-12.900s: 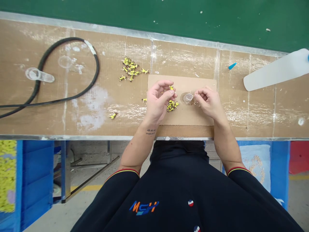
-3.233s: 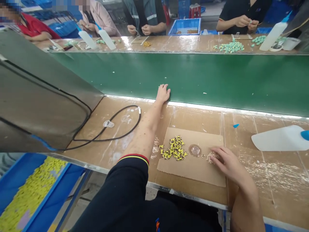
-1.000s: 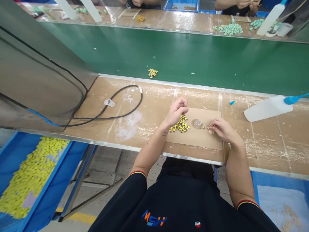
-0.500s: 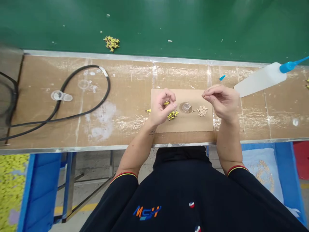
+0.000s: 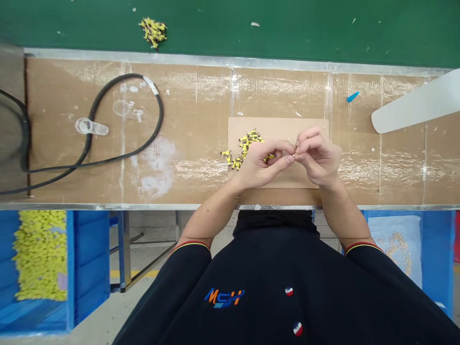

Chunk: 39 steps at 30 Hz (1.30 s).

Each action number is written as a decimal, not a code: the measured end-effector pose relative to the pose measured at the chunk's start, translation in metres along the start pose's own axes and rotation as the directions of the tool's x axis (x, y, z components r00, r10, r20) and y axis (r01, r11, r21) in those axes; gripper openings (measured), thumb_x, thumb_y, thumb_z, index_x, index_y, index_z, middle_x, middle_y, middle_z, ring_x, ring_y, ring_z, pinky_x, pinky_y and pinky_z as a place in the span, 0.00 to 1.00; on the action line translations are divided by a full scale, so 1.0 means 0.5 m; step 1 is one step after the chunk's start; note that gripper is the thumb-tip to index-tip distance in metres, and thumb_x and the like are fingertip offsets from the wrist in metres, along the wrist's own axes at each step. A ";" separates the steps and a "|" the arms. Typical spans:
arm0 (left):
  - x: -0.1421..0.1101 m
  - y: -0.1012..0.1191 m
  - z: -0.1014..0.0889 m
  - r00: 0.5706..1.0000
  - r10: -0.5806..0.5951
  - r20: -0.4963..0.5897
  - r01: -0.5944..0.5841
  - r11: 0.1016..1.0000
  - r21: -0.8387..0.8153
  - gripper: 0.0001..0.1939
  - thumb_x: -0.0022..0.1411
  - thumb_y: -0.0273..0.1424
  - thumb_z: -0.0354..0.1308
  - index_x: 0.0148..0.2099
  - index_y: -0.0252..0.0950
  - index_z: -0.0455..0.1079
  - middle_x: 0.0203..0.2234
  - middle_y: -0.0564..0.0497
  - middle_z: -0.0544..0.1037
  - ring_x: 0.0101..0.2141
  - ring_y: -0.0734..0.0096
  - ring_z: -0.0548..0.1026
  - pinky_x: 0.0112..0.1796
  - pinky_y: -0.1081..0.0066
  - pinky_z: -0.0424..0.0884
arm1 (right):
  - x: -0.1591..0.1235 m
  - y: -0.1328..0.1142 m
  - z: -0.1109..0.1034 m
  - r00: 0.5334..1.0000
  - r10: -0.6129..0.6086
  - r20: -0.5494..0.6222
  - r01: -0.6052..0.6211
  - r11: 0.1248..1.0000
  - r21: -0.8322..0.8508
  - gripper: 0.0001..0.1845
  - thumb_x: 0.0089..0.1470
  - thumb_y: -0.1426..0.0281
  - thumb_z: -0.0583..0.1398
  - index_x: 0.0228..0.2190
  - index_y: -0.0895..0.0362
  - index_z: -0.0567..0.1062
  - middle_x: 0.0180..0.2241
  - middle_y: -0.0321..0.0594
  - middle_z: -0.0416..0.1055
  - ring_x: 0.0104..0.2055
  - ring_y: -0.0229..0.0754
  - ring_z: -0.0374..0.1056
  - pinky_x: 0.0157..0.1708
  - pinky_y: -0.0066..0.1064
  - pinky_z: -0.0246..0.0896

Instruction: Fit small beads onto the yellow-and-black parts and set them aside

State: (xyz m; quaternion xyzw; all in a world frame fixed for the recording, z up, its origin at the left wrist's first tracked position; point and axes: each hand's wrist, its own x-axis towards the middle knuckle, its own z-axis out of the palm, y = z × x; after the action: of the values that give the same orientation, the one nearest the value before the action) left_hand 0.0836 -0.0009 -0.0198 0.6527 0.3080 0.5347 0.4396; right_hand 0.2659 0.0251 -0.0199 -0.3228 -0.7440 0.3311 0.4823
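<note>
My left hand (image 5: 268, 164) and my right hand (image 5: 319, 155) meet fingertip to fingertip over a cardboard sheet (image 5: 305, 181). Both are closed in a pinch. A tiny pale beige piece (image 5: 295, 155) shows where the fingertips touch, at the right hand's side. What the left fingers hold is too small to make out. Small yellow-and-dark figures (image 5: 248, 140) lie heaped on the sheet beside the left hand, some behind its fingers. The small clear cup and the beige pieces seen earlier on the sheet are hidden by my hands.
More yellow figures (image 5: 154, 32) lie on the green surface (image 5: 287, 38) beyond the table. A black cable (image 5: 158, 120) loops at left, near a clear plastic cup (image 5: 91, 126). A blue cap (image 5: 352, 97) and white bottle (image 5: 413, 105) lie right. Below are blue bins (image 5: 88, 268).
The figures heaped on the table earlier are gone; a heap appeared on the green surface after my left hand reached there. My right hand left the beige pieces and came to my left fingertips.
</note>
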 end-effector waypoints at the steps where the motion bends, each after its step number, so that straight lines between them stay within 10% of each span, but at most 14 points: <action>1: 0.000 0.000 -0.001 1.000 0.004 0.001 -0.004 1.000 0.006 0.12 0.72 0.40 0.59 0.38 0.38 0.74 0.18 0.60 0.61 0.19 0.82 0.56 0.25 0.75 0.57 | 0.000 -0.001 0.001 1.000 -0.016 -0.005 0.016 1.000 -0.010 0.18 0.65 0.50 0.62 0.32 0.49 0.75 0.31 0.36 0.66 0.33 0.40 0.66 0.33 0.37 0.69; 11: 0.010 0.006 -0.003 0.998 -0.062 0.009 0.063 0.997 -0.040 0.20 0.73 0.46 0.57 0.34 0.37 0.71 0.25 0.54 0.72 0.23 0.81 0.63 0.27 0.74 0.61 | 0.003 -0.002 -0.013 0.996 -0.077 0.047 0.085 0.973 -0.215 0.21 0.66 0.48 0.58 0.31 0.49 0.76 0.29 0.38 0.67 0.33 0.43 0.66 0.38 0.44 0.67; 18: 0.008 -0.031 -0.015 0.960 -0.221 -0.170 0.171 0.948 -0.268 0.24 0.66 0.57 0.58 0.39 0.41 0.66 0.17 0.61 0.54 0.18 0.80 0.53 0.24 0.72 0.53 | 0.015 0.016 -0.055 0.990 -0.014 0.138 0.055 0.953 -0.299 0.14 0.70 0.57 0.57 0.34 0.50 0.75 0.32 0.37 0.70 0.34 0.41 0.68 0.37 0.39 0.68; 23: 0.021 -0.044 -0.047 0.900 -0.246 -0.359 0.074 0.900 -0.429 0.11 0.61 0.36 0.55 0.34 0.41 0.54 0.15 0.60 0.49 0.17 0.80 0.48 0.22 0.73 0.50 | 0.019 0.058 -0.078 0.946 0.075 0.315 0.045 0.932 -0.360 0.12 0.68 0.62 0.57 0.34 0.52 0.75 0.33 0.39 0.73 0.36 0.43 0.69 0.40 0.39 0.67; 29: 0.028 -0.051 -0.045 0.803 -0.429 -0.415 0.275 0.883 -0.380 0.11 0.69 0.29 0.48 0.32 0.39 0.54 0.19 0.57 0.58 0.18 0.83 0.53 0.21 0.79 0.52 | 0.016 0.074 -0.069 0.916 0.142 0.375 0.030 0.908 -0.417 0.08 0.65 0.68 0.58 0.34 0.53 0.77 0.34 0.41 0.75 0.38 0.45 0.71 0.41 0.40 0.67; 39: 0.031 -0.074 -0.045 0.800 -0.396 -0.451 0.287 0.912 -0.292 0.08 0.68 0.32 0.61 0.38 0.39 0.64 0.30 0.56 0.76 0.24 0.83 0.69 0.27 0.78 0.64 | 0.019 0.066 -0.065 0.911 0.190 0.367 0.002 0.886 -0.463 0.07 0.63 0.68 0.60 0.33 0.52 0.78 0.34 0.42 0.75 0.39 0.47 0.71 0.44 0.43 0.68</action>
State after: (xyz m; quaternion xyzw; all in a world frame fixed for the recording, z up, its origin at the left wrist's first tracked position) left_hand 0.0681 0.0336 -0.0455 0.3748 0.4666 0.6261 0.4998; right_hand 0.2984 0.0575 -0.0316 -0.3876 -0.8665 0.2309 0.2134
